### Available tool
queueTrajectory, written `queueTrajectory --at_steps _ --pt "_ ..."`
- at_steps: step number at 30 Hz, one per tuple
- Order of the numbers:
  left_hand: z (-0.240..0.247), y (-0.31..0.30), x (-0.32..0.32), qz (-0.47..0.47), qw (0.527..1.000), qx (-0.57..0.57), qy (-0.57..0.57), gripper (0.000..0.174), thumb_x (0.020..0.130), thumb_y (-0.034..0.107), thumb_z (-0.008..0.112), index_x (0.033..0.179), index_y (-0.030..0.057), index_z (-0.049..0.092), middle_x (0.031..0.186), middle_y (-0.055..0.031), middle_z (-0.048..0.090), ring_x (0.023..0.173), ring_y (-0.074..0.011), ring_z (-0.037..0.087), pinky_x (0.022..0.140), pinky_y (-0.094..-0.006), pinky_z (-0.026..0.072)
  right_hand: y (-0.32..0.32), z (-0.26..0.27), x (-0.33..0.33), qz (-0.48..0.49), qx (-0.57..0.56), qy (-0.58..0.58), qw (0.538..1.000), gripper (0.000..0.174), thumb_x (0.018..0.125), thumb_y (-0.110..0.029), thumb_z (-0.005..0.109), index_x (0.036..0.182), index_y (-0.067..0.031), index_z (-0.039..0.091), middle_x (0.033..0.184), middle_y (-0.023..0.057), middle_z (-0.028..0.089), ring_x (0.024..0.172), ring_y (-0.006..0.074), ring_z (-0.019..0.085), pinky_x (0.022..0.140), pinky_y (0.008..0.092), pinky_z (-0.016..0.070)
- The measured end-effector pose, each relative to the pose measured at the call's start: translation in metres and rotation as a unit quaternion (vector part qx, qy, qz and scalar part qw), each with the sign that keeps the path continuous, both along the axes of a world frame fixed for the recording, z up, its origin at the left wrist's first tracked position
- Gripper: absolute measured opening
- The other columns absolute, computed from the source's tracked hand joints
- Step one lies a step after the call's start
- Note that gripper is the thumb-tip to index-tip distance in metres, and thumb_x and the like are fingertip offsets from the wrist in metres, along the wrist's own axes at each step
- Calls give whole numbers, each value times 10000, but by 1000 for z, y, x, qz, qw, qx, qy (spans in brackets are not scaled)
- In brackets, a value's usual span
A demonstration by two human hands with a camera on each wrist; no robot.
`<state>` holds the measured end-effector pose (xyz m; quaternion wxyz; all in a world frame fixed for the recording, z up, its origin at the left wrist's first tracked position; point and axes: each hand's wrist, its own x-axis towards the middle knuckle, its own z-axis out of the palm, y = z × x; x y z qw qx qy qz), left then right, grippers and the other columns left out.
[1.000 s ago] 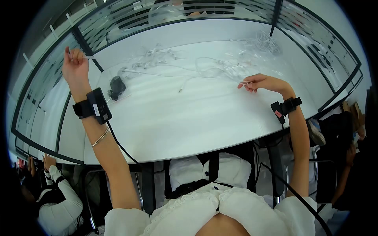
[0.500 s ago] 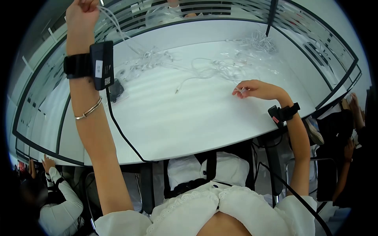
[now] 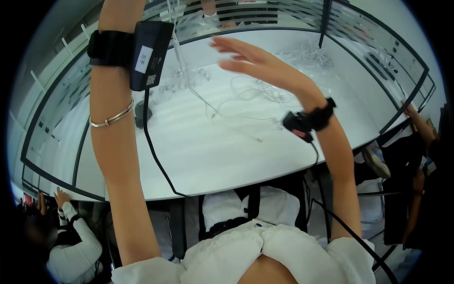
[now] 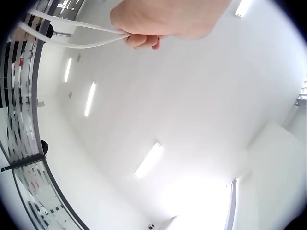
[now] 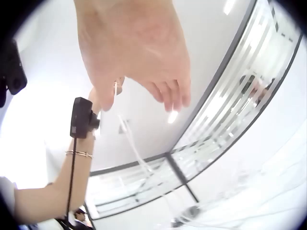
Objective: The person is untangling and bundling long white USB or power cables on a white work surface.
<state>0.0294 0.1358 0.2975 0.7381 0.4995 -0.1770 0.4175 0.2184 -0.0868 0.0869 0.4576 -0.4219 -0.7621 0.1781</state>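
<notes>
My left hand (image 4: 168, 19) is raised high, above the top edge of the head view, and its curled fingers grip a white cable (image 4: 81, 45). From there the cable (image 3: 187, 78) hangs down in doubled strands toward the white table (image 3: 208, 156). A metal-tipped plug (image 3: 258, 140) shows near the table's middle. My right hand (image 3: 260, 64) reaches left across the table with its fingers stretched out and nothing held. Its fingertips are just right of the hanging strands, and in the right wrist view the palm (image 5: 139, 43) is above them.
More white cables (image 3: 269, 92) lie loosely behind the middle of the table, with a tangled bunch (image 3: 309, 54) and clear plastic (image 3: 331, 83) at the back right. A dark grey lump (image 3: 142, 114) sits partly behind the left forearm. Glass-topped partitions (image 3: 265, 33) line the back and sides.
My left hand has risen out of the head view, drawing the cable up. The right hand has let go of the cable it pinched, straightened its fingers and moved up and left.
</notes>
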Motion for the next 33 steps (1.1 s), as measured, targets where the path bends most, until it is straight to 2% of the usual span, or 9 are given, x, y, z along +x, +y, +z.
queueTrajectory --at_steps 5,6,10,12,13,19,22,27,33 --pt "-14 -84 15 226 974 -8 -13 123 978 117 396 954 18 464 597 17 339 464 -77 281 392 -219 195 35 24 -64 107 -33 137 984 670 851 -525 579 1284 -20 495 1244 142 558 1188 191 483 985 341 366" --pt "-10 -73 4 235 972 4 -17 119 976 116 401 958 15 463 601 16 340 464 -78 281 392 -221 195 32 24 -68 133 -32 153 979 445 882 -483 563 976 -52 624 896 41 643 899 119 569 812 291 446" --pt "-33 -88 -36 280 955 -15 -94 165 967 138 439 851 34 495 580 23 342 450 -75 278 393 -226 196 17 19 -58 162 -135 227 951 458 970 -433 432 635 -162 274 584 -70 197 497 67 198 503 222 265" --pt "-33 -2 -109 47 984 172 17 352 921 298 531 1155 36 505 922 -81 556 738 -186 453 688 -315 405 12 17 -38 151 -159 229 949 457 974 -417 425 632 -168 254 573 -77 190 504 68 162 486 235 205" --pt "-23 2 -110 147 987 59 -20 164 975 80 380 1011 -56 464 667 -21 282 569 -119 269 501 -255 209 10 16 -28 145 -169 230 947 457 977 -409 421 630 -171 244 568 -81 187 507 68 143 477 241 175" --pt "-111 -42 -140 230 972 -43 -15 165 981 101 350 987 -27 454 685 -31 335 596 -119 320 503 -245 253 7 13 5 94 -116 312 938 435 974 -368 432 629 -168 258 595 -80 174 525 59 125 476 234 121" --pt "-174 -69 -134 206 966 -151 -39 145 928 58 369 816 3 444 687 -40 355 610 -140 352 582 -269 347 16 24 30 259 -75 396 878 382 983 -318 427 659 -117 453 774 -4 542 757 96 505 638 183 380" --pt "-264 -88 -112 184 964 -185 45 171 883 103 418 735 35 469 792 -127 522 879 -257 526 958 -394 407 0 49 0 243 45 503 828 396 1004 -272 387 636 -134 437 959 61 601 1049 192 531 888 302 430" --pt "-318 -98 -65 74 948 -246 188 165 905 118 442 817 18 538 1061 -165 595 1153 -292 506 1035 -404 364 5 67 -16 312 -12 480 820 371 1012 -268 367 681 -119 443 794 27 544 783 159 567 829 317 494"
